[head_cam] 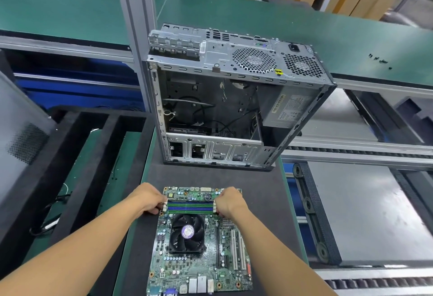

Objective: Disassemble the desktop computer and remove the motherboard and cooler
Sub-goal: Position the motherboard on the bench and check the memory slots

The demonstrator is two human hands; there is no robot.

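Green motherboard (187, 270); near edge cut off below.

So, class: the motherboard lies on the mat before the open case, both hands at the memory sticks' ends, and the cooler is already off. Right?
One thing is wrong: in the head view the cooler sits on the motherboard, beside the memory sticks. The rest stands.
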